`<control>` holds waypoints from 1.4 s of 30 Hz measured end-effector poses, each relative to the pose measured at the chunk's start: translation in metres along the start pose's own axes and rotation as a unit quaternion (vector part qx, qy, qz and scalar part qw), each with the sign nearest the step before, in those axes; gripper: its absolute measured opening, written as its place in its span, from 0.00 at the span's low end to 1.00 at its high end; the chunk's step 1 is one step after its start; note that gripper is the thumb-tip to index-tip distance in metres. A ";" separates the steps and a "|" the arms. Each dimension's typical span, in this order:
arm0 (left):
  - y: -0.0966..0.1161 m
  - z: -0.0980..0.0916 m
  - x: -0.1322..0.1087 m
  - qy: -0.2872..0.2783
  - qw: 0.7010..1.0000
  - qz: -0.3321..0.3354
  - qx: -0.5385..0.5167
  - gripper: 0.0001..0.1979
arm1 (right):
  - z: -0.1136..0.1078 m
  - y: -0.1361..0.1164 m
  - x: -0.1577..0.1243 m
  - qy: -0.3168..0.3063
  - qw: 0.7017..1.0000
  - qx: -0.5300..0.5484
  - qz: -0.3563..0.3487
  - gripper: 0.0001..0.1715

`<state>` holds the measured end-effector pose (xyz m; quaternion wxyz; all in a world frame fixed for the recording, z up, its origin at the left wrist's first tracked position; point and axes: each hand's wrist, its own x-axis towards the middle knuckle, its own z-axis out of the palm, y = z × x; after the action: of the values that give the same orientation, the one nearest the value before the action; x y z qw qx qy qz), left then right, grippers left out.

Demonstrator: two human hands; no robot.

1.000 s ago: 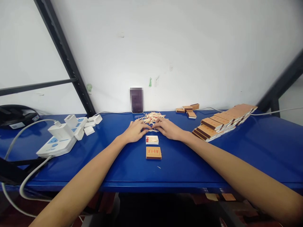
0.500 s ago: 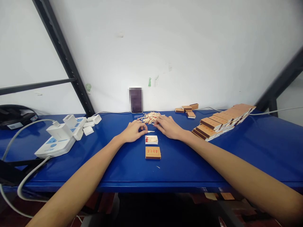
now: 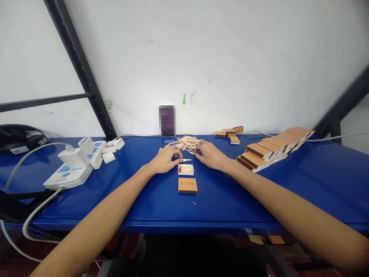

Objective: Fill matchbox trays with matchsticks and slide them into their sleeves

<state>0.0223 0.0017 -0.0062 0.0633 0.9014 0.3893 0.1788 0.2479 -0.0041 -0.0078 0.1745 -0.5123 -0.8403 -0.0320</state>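
Note:
My left hand [image 3: 166, 159] is closed in a pinch on a few matchsticks [image 3: 187, 160], their pale ends pointing right. Just below them lies a white matchbox tray [image 3: 186, 173] with red-tipped matches in it. My right hand [image 3: 210, 154] is at the right edge of a loose pile of matches [image 3: 186, 143], thumb and forefinger together at a match [image 3: 190, 152]. Whether that match is gripped or only touched is hard to make out. Nearer to me, an orange matchbox cover [image 3: 187, 185] with red print lies flat.
Stacked matchboxes [image 3: 271, 148] spread along the right, and several more matchboxes [image 3: 230, 132] lie by the wall. Power strips with chargers [image 3: 73, 165] and cables occupy the left. A pixelated dark device [image 3: 167, 121] leans on the wall. A thin splinter [image 3: 194, 203] lies near the front edge.
My right hand has shifted slightly right, away from the middle of the pile. My left hand stays above the tray with its matchsticks. The whole view has moved a little.

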 end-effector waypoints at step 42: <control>0.000 -0.001 -0.002 -0.024 0.999 -0.039 0.028 0.23 | 0.007 -0.013 0.011 -0.024 0.999 0.038 -0.002 0.10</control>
<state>0.0204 0.0006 -0.0058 0.0542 0.8909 0.4278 0.1429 0.2302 0.0002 -0.0093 0.1741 -0.5038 -0.8460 0.0120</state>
